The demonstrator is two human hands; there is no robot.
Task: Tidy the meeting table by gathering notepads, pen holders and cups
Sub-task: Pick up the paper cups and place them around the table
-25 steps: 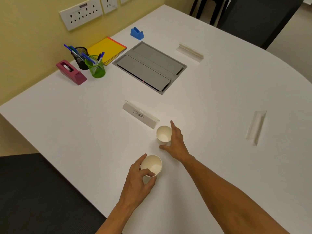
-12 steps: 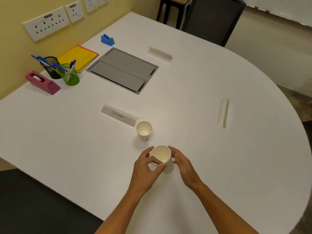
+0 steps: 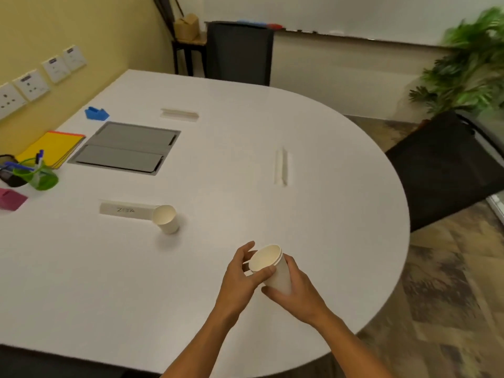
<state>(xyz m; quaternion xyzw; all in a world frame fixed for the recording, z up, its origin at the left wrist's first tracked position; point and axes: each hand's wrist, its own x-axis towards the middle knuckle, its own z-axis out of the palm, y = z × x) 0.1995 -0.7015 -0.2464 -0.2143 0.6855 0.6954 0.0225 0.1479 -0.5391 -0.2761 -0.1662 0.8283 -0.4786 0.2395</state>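
Observation:
A white paper cup (image 3: 272,268), tilted with its mouth toward me, is lifted above the white table (image 3: 313,165). My left hand (image 3: 240,276) pinches its rim while my right hand (image 3: 294,290) wraps around its body from below. A second paper cup (image 3: 165,219) stands on the table beside a white name card (image 3: 124,210). At the left edge stand a green pen holder (image 3: 41,175) with blue pens and a black mesh pen holder (image 3: 9,173), partly cut off. A yellow notepad (image 3: 53,148) lies behind them.
A grey flip-lid panel (image 3: 128,148) is set into the table. A blue holder (image 3: 96,113), a pink tape dispenser (image 3: 11,199) and two more name cards (image 3: 180,114) (image 3: 281,166) lie about. Black chairs (image 3: 441,170) stand at the right and far side; a plant (image 3: 471,64) is in the corner.
Both hands have closed around the near cup and lifted it, tilting it. The camera has swung to the right, so the pen holders sit at the left edge.

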